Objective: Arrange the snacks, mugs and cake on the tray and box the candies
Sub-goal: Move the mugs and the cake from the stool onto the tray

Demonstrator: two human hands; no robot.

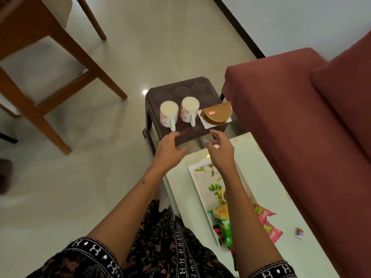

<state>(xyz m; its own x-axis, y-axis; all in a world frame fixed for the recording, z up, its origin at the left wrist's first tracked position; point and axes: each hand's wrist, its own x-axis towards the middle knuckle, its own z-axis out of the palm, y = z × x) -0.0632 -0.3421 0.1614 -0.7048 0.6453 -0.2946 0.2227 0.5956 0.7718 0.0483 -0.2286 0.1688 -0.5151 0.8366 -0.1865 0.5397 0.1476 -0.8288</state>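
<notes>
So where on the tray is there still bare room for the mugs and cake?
The tray's far end, nearest the brown stool, looks bare. Its near end is crowded with the green snack packet. Two mugs and the cake sit on the stool. Both hands, left and right, hover open.

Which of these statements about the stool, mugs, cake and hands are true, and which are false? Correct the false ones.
1. Two mugs stand on the brown stool. True.
2. The cake is already on the tray. False: it sits on the stool, right of the mugs.
3. The left hand grips a mug handle. False: its fingers are open, short of it.
4. The right hand holds nothing. True.
</notes>
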